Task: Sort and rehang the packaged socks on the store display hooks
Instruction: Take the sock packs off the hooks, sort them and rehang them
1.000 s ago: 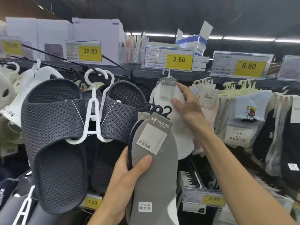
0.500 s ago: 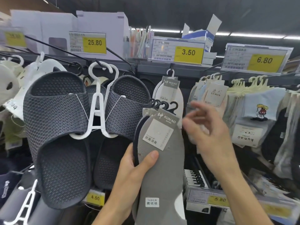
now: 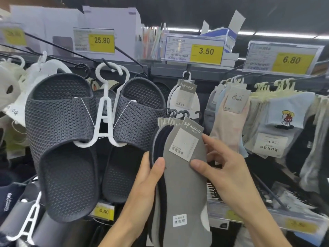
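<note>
The fanned stack of packaged socks (image 3: 178,202) sits centre, below the hung white pack (image 3: 185,98). Fingers of the left hand (image 3: 142,189) wrap its edge to steady it; the right hand (image 3: 231,173) pinches the front grey pack (image 3: 185,172), probably to peel it off.

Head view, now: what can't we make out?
Head view, all four:
Sock stack in left hand: front grey pack covers the rest, count unclear.
Right hand: fingers mostly behind the stack.
Lower-right price tag: motion blur.
Top-left price tag: blurred, cut by edge.
</note>
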The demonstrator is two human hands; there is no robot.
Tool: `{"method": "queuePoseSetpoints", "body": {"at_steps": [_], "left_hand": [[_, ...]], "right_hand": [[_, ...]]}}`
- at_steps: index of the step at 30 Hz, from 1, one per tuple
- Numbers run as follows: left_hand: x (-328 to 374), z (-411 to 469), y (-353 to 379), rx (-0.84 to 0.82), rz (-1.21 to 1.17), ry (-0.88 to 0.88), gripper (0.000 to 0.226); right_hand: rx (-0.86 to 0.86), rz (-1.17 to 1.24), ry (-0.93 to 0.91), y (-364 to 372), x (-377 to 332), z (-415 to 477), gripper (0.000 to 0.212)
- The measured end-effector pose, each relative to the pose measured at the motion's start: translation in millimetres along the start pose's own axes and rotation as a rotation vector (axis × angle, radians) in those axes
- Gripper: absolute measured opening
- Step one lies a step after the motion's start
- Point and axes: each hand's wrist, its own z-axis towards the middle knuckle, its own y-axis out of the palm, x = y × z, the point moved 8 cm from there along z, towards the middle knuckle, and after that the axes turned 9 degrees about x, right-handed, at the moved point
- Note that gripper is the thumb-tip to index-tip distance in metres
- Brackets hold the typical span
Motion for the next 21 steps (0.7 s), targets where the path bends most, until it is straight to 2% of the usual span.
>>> {"method": "queuePoseSetpoints", "body": {"at_steps": [5, 10, 17, 21], "left_hand": [[1.8, -2.4, -1.3, -0.033, 0.001, 0.009, 0.061], [5.2, -1.1, 0.9, -0.005, 0.003, 0.042, 0.063], [7.5, -2.4, 1.7, 0.012, -0.005, 0.053, 0.065], [8.0, -1.6, -0.8, 0.057, -0.021, 0.064, 0.056]], "right_hand": [[-0.088, 0.007, -0.029, 2.4, -6.5, -0.3, 0.067], [-0.137, 0.085, 0.014, 0.9, -0.7, -1.4, 0.057], [-0.278, 0.103, -0.001, 5.7, 0.2, -5.6, 0.062], [-0.249, 0.204, -0.011, 1.5, -5.0, 1.2, 0.058]]}}
